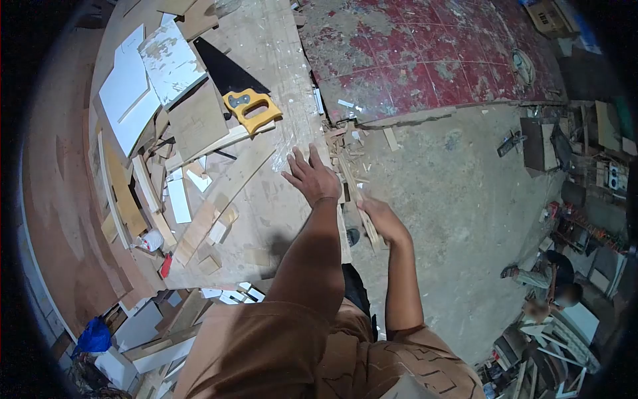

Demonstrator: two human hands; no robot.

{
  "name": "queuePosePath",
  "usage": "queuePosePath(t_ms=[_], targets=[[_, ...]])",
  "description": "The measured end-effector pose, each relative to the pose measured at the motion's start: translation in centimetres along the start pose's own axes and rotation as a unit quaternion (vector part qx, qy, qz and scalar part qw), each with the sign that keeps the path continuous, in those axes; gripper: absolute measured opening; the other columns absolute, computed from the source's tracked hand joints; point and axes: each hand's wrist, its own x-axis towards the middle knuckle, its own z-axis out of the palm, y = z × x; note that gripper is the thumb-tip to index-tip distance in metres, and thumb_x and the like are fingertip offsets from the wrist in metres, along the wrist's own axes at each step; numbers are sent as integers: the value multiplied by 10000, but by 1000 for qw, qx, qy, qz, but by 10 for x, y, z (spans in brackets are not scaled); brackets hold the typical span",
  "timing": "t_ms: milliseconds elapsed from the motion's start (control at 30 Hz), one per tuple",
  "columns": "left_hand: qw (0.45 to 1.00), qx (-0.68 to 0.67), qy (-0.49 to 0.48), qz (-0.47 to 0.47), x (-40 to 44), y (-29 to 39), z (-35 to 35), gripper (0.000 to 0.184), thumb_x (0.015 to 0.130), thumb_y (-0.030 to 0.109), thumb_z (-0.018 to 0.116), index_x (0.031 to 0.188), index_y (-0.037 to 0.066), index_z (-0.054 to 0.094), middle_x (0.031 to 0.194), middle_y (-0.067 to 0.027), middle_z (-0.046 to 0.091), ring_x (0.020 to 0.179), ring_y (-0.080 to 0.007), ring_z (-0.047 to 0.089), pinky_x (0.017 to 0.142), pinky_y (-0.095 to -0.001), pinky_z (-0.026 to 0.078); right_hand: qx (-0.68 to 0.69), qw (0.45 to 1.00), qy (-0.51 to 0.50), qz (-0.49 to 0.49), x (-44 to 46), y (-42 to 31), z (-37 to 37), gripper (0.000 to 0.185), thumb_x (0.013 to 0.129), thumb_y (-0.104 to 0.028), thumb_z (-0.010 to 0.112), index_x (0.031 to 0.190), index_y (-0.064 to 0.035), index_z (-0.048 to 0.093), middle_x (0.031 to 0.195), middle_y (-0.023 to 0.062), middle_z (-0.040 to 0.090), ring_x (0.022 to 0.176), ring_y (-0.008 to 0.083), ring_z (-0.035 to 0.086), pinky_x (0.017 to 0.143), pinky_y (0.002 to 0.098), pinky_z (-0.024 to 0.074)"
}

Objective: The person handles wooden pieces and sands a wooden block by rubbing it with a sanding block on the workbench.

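Observation:
My left hand lies on the wooden workbench near its edge, fingers spread, holding nothing. Just beyond that edge, my right hand has its fingers closed round a thin wooden strip, which slants alongside the bench. A handsaw with a yellow handle and dark blade rests on the bench ahead of my left hand. White panels, a paint-marked board and wood offcuts are spread to the left.
Wood scraps lie on the concrete floor beside the bench, with red tiled flooring beyond. Another person sits low at the right near piled frames and boards. A blue bag is at the lower left.

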Motion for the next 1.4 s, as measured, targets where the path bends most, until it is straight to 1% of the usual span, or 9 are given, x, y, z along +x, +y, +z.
queuePosePath(t_ms=[300, 367, 567, 900, 1000, 1067, 1233, 1300, 1400], targets=[[997, -75, 13, 1, 0, -5, 0, 645, 870, 106, 554, 1487, 187, 386, 1571, -201, 204, 1483, -402, 86, 1174, -641, -1, -310, 949, -52, 26, 23, -63, -26, 605, 861, -481, 631, 1194, 23, 654, 1202, 289, 643, 1112, 325, 642, 966, 385, 465], [995, -94, 17, 10, -1, -7, 1, 638, 855, 70, 560, 1465, 203, 429, 1566, -196, 215, 1480, -405, 99, 1175, -648, 11, -503, 846, -151, 96, 43, -114, -21, 604, 850, -511, 644, 1132, 22, 678, 1143, 225, 691, 972, 264, 658, 893, 377, 490], [996, -77, 33, 20, 1, -13, 17, 692, 816, 109, 635, 1465, 237, 429, 1566, -160, 228, 1476, -400, 118, 1171, -663, 15, -640, 707, -286, 93, 87, -149, -8, 583, 811, -538, 629, 1067, -21, 714, 1012, 186, 714, 838, 265, 656, 766, 404, 511], [997, -61, 47, 3, 3, -7, 18, 719, 783, 189, 679, 1453, 288, 437, 1571, -142, 249, 1463, -358, 197, 1164, -583, 156, -622, 731, -218, 175, 72, -149, 20, 580, 724, -466, 726, 1148, -70, 711, 1142, 179, 697, 910, 271, 650, 810, 385, 506], [995, -40, 88, 3, 1, -8, 26, 706, 787, 202, 680, 1447, 277, 441, 1568, -139, 261, 1443, -342, 239, 1141, -550, 199, -648, 713, -232, 132, 95, -123, 12, 563, 760, -438, 700, 1195, -81, 691, 1157, 172, 693, 922, 277, 648, 823, 397, 509], [996, -33, 82, 12, 0, -9, 20, 682, 800, 205, 660, 1443, 278, 445, 1554, -137, 288, 1420, -338, 277, 1124, -540, 221, -596, 739, -259, 178, 105, -117, 11, 463, 911, -453, 568, 1193, -105, 688, 1175, 150, 688, 1023, 306, 649, 838, 459, 525], [996, -18, 91, 9, 4, -9, 22, 652, 823, 190, 634, 1442, 275, 446, 1544, -136, 296, 1425, -334, 267, 1120, -522, 226, -609, 718, -308, 133, 92, -152, 13, 482, 936, -480, 538, 1246, -131, 658, 1258, 134, 646, 1114, 310, 608, 850, 496, 513], [994, -8, 105, 16, -1, -12, 31, 649, 830, 187, 627, 1446, 277, 442, 1542, -136, 294, 1430, -332, 255, 1119, -521, 227, -623, 698, -277, 219, 81, -161, 23, 598, 804, -430, 676, 1314, -123, 614, 1295, 135, 635, 1125, 286, 582, 965, 395, 446], [993, -20, 116, 17, 3, -10, 26, 663, 828, 187, 638, 1452, 282, 436, 1542, -133, 285, 1438, -333, 234, 1124, -524, 221, -601, 740, -263, 149, 86, -138, 25, 652, 679, -476, 755, 1224, -125, 681, 1213, 149, 678, 1058, 277, 627, 904, 403, 482]])
